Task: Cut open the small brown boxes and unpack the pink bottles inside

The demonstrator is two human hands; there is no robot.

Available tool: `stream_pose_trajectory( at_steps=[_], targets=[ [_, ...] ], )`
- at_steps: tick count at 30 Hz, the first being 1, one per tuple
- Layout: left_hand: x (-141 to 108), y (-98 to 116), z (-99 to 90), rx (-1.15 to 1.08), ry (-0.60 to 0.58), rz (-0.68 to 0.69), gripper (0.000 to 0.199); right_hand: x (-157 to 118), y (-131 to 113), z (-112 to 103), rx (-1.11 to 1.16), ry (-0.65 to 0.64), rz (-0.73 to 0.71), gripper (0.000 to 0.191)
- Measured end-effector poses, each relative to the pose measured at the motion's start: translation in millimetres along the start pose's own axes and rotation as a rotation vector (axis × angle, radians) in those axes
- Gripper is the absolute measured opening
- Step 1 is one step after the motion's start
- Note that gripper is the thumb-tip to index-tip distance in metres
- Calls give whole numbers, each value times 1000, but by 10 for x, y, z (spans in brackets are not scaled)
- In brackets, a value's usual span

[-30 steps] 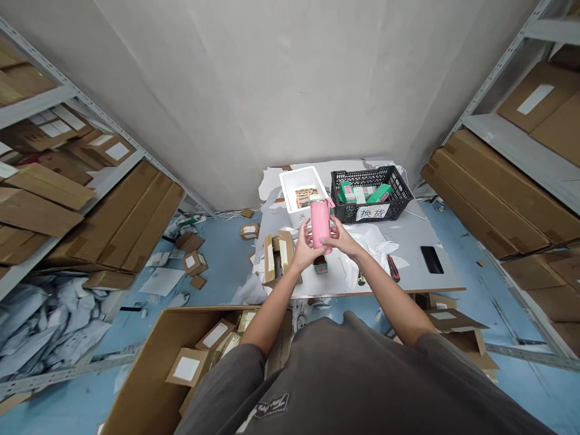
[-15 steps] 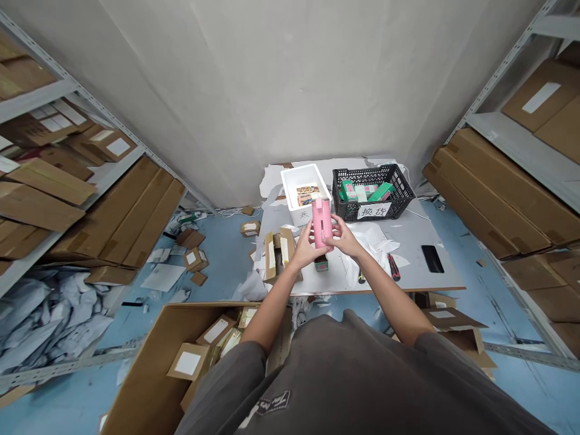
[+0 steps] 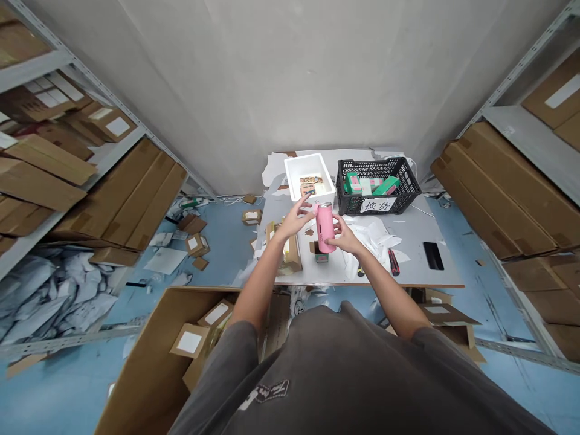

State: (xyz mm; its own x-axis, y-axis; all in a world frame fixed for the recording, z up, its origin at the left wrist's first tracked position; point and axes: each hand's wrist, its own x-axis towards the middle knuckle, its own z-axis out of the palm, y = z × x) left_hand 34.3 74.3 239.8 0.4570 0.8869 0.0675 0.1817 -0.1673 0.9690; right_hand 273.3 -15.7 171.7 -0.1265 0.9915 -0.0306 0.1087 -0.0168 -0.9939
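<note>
In the head view, we find the pink flask (image 3: 325, 228) upright, gripped by the right hand (image 3: 347, 237) just above the small carton (image 3: 319, 254) on the table (image 3: 421, 275). The left hand (image 3: 294, 220) is open, just clear of it. With one grip only, a slip could drop the flask onto the carton or toward the utility knife (image 3: 394, 261).

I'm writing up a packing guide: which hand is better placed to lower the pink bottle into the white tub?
Probably the right hand: it is wrapped around the pink bottle. The left hand is nearer the white tub, but it is open, fingers spread, and seems just off the bottle.
</note>
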Motion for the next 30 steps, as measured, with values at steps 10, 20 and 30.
stream_pose_trajectory(
  at_steps=[10,20,30],
  targets=[
    [460,157,-300,211,-575,33,76,75,472,-134,0,-262,-7,110],
    [106,-205,-143,527,-181,93,62,158,1534,241,-581,129,374,47],
    [-13,-658,281,578,-63,-84,58,271,1732,399,-98,182,598,24]
  ],
)
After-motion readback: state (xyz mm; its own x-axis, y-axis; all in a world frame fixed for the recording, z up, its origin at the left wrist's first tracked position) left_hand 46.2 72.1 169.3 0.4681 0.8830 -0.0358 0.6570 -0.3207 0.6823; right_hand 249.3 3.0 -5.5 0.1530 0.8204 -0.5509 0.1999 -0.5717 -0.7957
